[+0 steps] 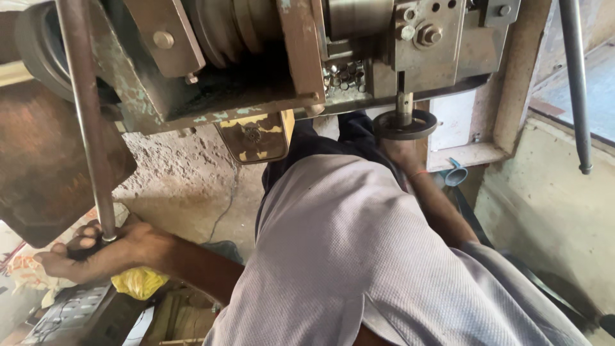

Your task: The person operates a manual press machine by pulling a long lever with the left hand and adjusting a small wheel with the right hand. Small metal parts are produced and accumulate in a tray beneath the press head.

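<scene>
The left hand [96,253] is closed around the lower end of a long steel lever [90,128], fingers wrapped at the dark grip where the rod ends. The right hand [400,152] reaches up under a small black handwheel [405,125] on a short vertical spindle; it touches the wheel's underside, but whether the fingers are closed on the rim cannot be told, since the wheel and the pale shirt hide them.

Judging from this, the work is a two-handed one on the machine [269,57]: a steady pull on the lever with the whole fist, wrist in line with the rod, while the wheel is turned in small amounts. It would be wise to keep the sleeve and forearm away from the grooved pulley [224,25] above.

The lever is smooth, round and dull grey, rust-tinged near the top. The handwheel is a flat dark ring. The machine body is heavy plate, paint flaked to greenish patches, with bolts and a tray of small shiny metal pieces [343,75]. A yellow cloth [138,282] lies just below the left wrist. The floor [186,186] is rough, dusty concrete.
</scene>
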